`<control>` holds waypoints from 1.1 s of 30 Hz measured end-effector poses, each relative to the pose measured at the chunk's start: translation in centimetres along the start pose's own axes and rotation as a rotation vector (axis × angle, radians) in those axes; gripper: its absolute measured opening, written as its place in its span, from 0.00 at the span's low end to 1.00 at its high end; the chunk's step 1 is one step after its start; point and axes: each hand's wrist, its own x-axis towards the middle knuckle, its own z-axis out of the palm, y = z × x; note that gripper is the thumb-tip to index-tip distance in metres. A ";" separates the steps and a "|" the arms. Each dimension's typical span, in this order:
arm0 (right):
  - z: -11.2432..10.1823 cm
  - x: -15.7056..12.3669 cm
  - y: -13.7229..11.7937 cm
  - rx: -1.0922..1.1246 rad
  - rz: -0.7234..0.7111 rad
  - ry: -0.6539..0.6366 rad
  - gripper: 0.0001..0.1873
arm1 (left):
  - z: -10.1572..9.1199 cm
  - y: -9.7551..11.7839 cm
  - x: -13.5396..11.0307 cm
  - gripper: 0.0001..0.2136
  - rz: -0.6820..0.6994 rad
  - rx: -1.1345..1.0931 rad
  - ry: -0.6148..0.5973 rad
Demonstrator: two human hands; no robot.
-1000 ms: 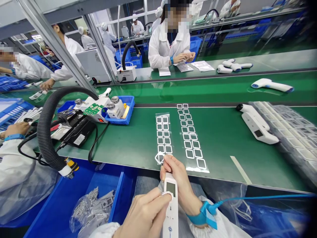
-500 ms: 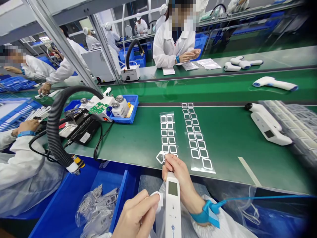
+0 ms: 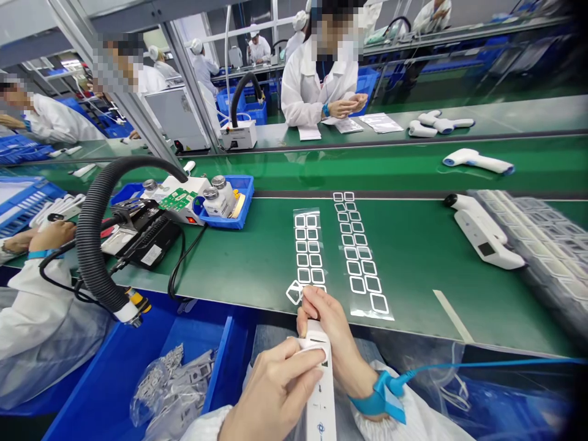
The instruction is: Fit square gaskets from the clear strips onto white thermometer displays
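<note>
A worker's left hand (image 3: pixel 271 392) presses a small white cloth (image 3: pixel 315 346) against the top of a slim white handheld thermometer (image 3: pixel 319 392), fingers closed over it, while the right hand (image 3: pixel 331 334) grips the device's upper end, curled tight around it, at the near edge of a green conveyor surface (image 3: pixel 413 263). The thermometer sits just below that edge, its display hidden by the cloth. A blue anti-static wrist strap (image 3: pixel 381 392) circles the right wrist. Just above the right fingers, a loose white square gasket (image 3: pixel 294 293) lies at the foot of a clear film strip of white square gaskets (image 3: pixel 307 251), beside a second, longer strip (image 3: pixel 358 251). To the left on the surface stand a blue tray holding two metal-capped bottles (image 3: pixel 225 202) and a green circuit board (image 3: pixel 177 199). Two white thermometers (image 3: pixel 484 233) lie near the right side, next to a stack of clear plastic trays (image 3: pixel 528 245). Below the near edge, a blue bin (image 3: pixel 138 392) holds clear bags of parts (image 3: pixel 169 386). A co-worker's hand (image 3: pixel 52 236) rests at the far left.
</note>
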 end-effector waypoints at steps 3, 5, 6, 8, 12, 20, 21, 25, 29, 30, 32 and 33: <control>0.0 -0.1 0.0 -0.022 -0.014 0.017 0.24 | -0.6 -0.2 -0.1 0.11 -0.014 -0.083 -0.088; 0.1 -0.1 0.2 -0.031 -0.013 0.017 0.24 | -0.9 -0.3 -0.2 0.10 -0.027 -0.167 -0.108; 0.2 -0.1 0.3 -0.028 -0.011 0.013 0.24 | -1.0 -0.4 -0.2 0.10 -0.029 -0.207 -0.104; 0.3 0.0 0.5 -0.011 -0.003 0.000 0.24 | -1.2 -0.6 -0.3 0.10 -0.029 -0.259 -0.075; 0.3 0.3 0.8 0.018 0.007 -0.002 0.25 | -1.5 -1.1 -0.3 0.10 -0.045 -0.263 0.054; 0.3 0.6 0.9 0.058 -0.003 0.011 0.25 | -2.8 -2.6 -0.6 0.10 -0.143 -0.195 0.448; 0.3 0.6 0.9 0.054 -0.001 0.013 0.25 | -3.0 -2.8 -0.7 0.10 -0.160 -0.197 0.473; 0.5 0.6 0.7 0.019 0.008 0.017 0.25 | -3.4 -3.7 -1.4 0.12 -0.275 -0.217 0.565; 0.7 0.4 0.5 -0.008 -0.004 0.023 0.24 | -3.7 -4.6 -2.0 0.14 -0.365 -0.267 0.596; 0.8 0.3 0.5 -0.014 -0.012 0.024 0.24 | -3.8 -4.8 -2.1 0.14 -0.368 -0.277 0.599; 0.8 0.3 0.6 -0.014 -0.021 0.025 0.25 | -4.3 -4.8 -1.8 0.14 -0.346 -0.273 0.605; 0.7 0.3 0.6 -0.009 -0.021 0.024 0.25 | -4.7 -4.6 -1.4 0.13 -0.318 -0.255 0.606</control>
